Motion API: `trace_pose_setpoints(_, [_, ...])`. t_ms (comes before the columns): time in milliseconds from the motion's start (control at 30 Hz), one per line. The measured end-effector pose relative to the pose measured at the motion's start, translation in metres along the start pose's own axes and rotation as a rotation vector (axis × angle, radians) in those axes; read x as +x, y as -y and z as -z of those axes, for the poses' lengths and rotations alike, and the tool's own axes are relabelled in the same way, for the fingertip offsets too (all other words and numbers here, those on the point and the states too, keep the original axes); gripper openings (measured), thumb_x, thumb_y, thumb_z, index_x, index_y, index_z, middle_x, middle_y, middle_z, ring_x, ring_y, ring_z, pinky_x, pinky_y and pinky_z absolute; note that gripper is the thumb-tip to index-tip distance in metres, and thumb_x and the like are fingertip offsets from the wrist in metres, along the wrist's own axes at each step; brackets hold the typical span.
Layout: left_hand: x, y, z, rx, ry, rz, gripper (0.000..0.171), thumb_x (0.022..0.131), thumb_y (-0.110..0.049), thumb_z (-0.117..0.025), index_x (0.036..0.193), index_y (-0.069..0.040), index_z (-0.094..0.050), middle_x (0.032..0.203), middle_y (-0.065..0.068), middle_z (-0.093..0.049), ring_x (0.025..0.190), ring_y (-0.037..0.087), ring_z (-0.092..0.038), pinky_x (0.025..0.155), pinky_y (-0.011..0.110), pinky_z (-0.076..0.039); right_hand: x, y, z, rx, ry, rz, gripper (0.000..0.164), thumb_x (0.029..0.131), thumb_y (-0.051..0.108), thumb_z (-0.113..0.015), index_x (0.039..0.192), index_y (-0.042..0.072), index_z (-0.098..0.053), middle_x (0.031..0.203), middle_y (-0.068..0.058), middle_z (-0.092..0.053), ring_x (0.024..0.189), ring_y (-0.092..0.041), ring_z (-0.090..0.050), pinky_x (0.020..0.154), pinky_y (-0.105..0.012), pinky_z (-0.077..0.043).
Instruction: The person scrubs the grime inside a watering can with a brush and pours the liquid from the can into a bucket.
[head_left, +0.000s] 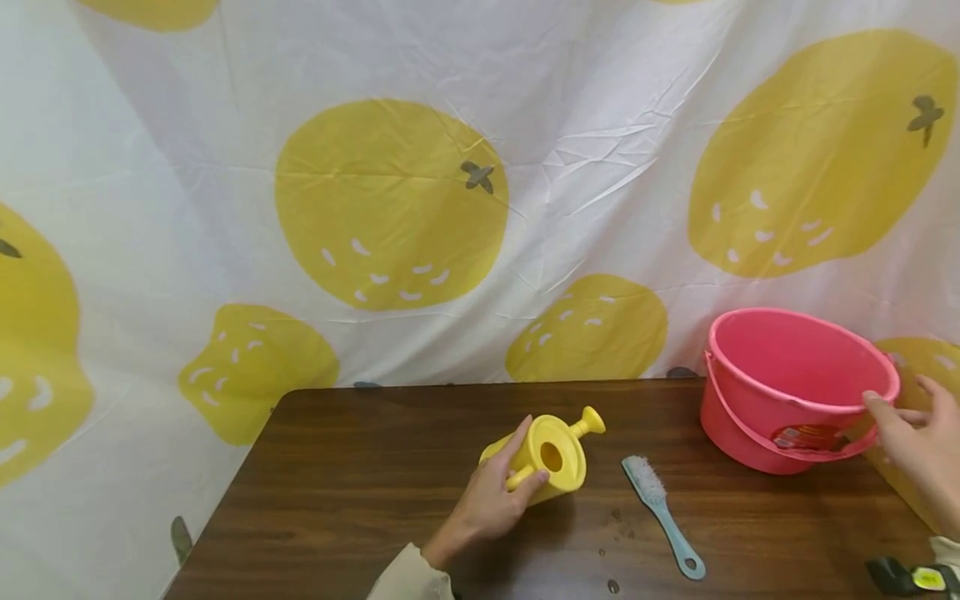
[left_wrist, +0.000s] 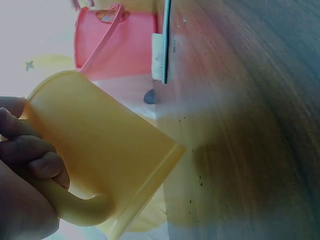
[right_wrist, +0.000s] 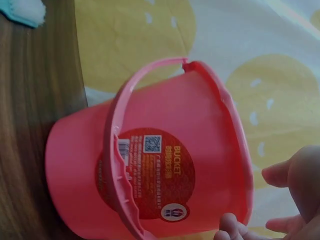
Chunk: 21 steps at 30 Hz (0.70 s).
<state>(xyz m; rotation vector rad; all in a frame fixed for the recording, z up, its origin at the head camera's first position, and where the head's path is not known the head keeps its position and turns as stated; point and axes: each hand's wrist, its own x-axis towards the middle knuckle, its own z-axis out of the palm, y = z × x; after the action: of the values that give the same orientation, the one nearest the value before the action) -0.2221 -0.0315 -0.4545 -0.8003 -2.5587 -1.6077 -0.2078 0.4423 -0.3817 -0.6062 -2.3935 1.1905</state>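
Note:
My left hand (head_left: 487,502) grips the handle of a yellow watering can (head_left: 573,467), which is tilted above the table with its spout toward the back right. In the left wrist view, fingers (left_wrist: 35,152) curl round the handle of the can (left_wrist: 100,135). At the far right, a pink bucket (head_left: 738,404) stands upright, its handle hanging down the front. My right hand (head_left: 930,442) is at the bucket's right rim, fingers spread. In the right wrist view the thumb is apart from the rim of the bucket (right_wrist: 165,107); whether other fingertips touch it, I cannot tell.
A light blue brush (head_left: 665,518) with white bristles lies between the can and the bucket. Water drops (head_left: 612,586) dot the brown table (head_left: 360,483) beside it. A white curtain (head_left: 577,225) printed with yellow fruit hangs behind the table's back edge.

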Motion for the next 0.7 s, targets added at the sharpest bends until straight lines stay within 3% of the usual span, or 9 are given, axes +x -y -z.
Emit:
trace_pose_setpoints(33, [0.001,0.000,0.000,-0.003,0.002,-0.001,0.074,0.096,-0.030,-0.063,0.158,-0.022,-0.025,0.069,-0.007,-0.047,0.049,0.000,-0.044,0.051,0.019,-0.041,0.004,0.001,0.001,-0.016,0.008,-0.001,0.081,0.101,0.037,-0.042,0.155,-0.004,0.002,0.126,-0.046,-0.037,0.052,0.003,-0.045,0.045,-0.024,-0.046])
trace_pose_setpoints(67, [0.001,-0.001,0.000,-0.007,0.004,-0.003,0.074,0.096,-0.030,-0.063,0.158,-0.022,-0.025,0.066,-0.007,-0.047,0.048,0.000,-0.043,0.051,0.019,-0.041,0.007,0.001,0.001,-0.043,0.013,0.001,0.080,0.102,0.037,-0.040,0.155,-0.006,0.003,0.128,-0.047,-0.037,0.057,-0.005,-0.051,0.044,-0.024,-0.045])
trace_pose_setpoints(133, [0.002,-0.001,0.001,-0.009,0.006,-0.003,0.074,0.096,-0.031,-0.062,0.158,-0.021,-0.024,0.069,-0.006,-0.049,0.049,0.000,-0.045,0.052,0.019,-0.042,0.013,0.002,0.002,-0.077,0.031,-0.003,0.080,0.103,0.038,-0.037,0.154,-0.007,0.005,0.133,-0.048,-0.033,0.075,-0.027,-0.062,0.056,-0.035,-0.053])
trace_pose_setpoints(200, [0.003,-0.002,0.001,-0.014,0.006,0.000,0.074,0.096,-0.031,-0.062,0.158,-0.021,-0.024,0.077,-0.003,-0.055,0.052,0.000,-0.048,0.054,0.019,-0.044,0.019,0.001,0.003,-0.102,0.053,0.000,0.079,0.104,0.039,-0.034,0.154,-0.007,0.007,0.137,-0.048,-0.030,0.099,-0.048,-0.055,0.068,-0.046,-0.053])
trace_pose_setpoints(267, [0.003,-0.002,0.000,-0.024,0.007,0.002,0.074,0.096,-0.031,-0.062,0.158,-0.021,-0.024,0.092,0.003,-0.061,0.056,0.001,-0.052,0.057,0.020,-0.046,0.024,0.000,0.005,-0.102,0.079,0.007,0.080,0.104,0.040,-0.032,0.153,-0.006,0.009,0.142,-0.048,-0.024,0.120,-0.060,-0.037,0.084,-0.060,-0.047])
trace_pose_setpoints(333, [0.004,-0.003,-0.001,-0.030,0.008,0.002,0.073,0.096,-0.031,-0.062,0.158,-0.022,-0.024,0.104,0.007,-0.061,0.059,0.002,-0.055,0.060,0.021,-0.047,0.029,-0.002,0.005,-0.090,0.098,0.027,0.080,0.103,0.042,-0.032,0.154,-0.005,0.007,0.146,-0.046,-0.020,0.126,-0.061,-0.032,0.096,-0.069,-0.036])
trace_pose_setpoints(500, [0.006,-0.005,-0.003,-0.043,0.012,-0.007,0.073,0.097,-0.031,-0.062,0.158,-0.021,-0.024,0.116,0.011,-0.060,0.061,0.002,-0.055,0.060,0.021,-0.047,0.034,-0.004,0.001,-0.126,0.097,0.121,0.075,0.103,0.040,-0.037,0.153,-0.008,-0.010,0.144,-0.044,-0.027,0.127,-0.060,-0.032,0.101,-0.069,-0.032])
trace_pose_setpoints(633, [0.008,-0.006,-0.004,-0.033,0.010,-0.016,0.073,0.097,-0.031,-0.062,0.158,-0.021,-0.024,0.117,0.011,-0.059,0.060,0.001,-0.054,0.060,0.020,-0.046,0.034,-0.006,0.000,-0.201,0.130,0.124,0.079,0.103,0.041,-0.038,0.155,-0.006,0.000,0.147,-0.045,-0.018,0.131,-0.062,-0.026,0.102,-0.071,-0.028])
trace_pose_setpoints(700, [0.010,-0.008,-0.005,-0.034,0.008,-0.026,0.072,0.097,-0.031,-0.062,0.158,-0.021,-0.025,0.115,0.010,-0.059,0.059,0.001,-0.053,0.060,0.020,-0.046,0.034,-0.007,-0.001,-0.211,0.148,0.091,0.082,0.103,0.043,-0.036,0.154,-0.002,0.010,0.150,-0.044,-0.007,0.135,-0.064,-0.015,0.105,-0.074,-0.018])
